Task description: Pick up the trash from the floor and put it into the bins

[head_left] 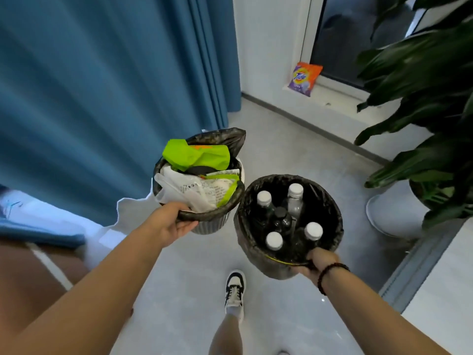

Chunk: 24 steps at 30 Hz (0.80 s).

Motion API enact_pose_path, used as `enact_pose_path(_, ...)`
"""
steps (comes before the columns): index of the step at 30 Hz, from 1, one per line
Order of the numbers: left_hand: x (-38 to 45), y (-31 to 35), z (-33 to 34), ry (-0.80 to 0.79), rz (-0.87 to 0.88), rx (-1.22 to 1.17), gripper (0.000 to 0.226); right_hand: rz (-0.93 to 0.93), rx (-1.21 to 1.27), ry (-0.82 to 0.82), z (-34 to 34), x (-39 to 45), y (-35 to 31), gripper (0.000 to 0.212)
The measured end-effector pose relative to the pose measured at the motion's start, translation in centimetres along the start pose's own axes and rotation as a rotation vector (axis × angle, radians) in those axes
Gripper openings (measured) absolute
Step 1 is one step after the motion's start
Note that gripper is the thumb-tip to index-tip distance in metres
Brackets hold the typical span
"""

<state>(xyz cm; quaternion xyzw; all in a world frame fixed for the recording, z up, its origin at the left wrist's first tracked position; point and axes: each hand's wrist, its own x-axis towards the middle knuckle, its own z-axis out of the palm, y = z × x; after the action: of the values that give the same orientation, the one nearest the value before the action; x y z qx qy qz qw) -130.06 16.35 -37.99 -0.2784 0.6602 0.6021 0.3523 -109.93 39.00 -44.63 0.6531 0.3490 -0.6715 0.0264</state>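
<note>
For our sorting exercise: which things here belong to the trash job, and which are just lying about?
Job: left bin of wrappers; right bin of bottles; left hand and right hand gripping the rims.
Lying about: detergent bag, plant, curtain.

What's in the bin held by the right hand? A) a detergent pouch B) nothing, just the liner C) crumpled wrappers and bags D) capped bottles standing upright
D: the right hand grips the rim of the black-lined bin, and inside it stand several bottles, four with white caps and one with a dark cap.
</note>
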Motion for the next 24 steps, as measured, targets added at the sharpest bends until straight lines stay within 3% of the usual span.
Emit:
enact_pose_path(8, 5.9, 9.8, 1.7, -0.045, -0.036, 0.003, 0.028, -0.022, 0.162, 0.034, 8.7, 0.8, -7.7, 0.034)
enact_pose_path(14, 9.8, 15.6, 5.6, -0.08, -0.013, 0.007, 0.011, -0.039, 0.369, -0.007, 13.9, 3.1, -14.1, 0.037)
enact_pose_path(17, 12.6, 18.2, 8.6, -0.099, -0.028, 0.009, 0.012, -0.05, 0.411, 0.009, 15.7, 5.1, -17.7, 0.047)
enact_pose_path(24, 19.3, 23.3, 18.0, -0.111, -0.054, 0.001, 0.02, -0.063, 0.505, 0.078, 16.8, 11.1, -26.0, 0.049)
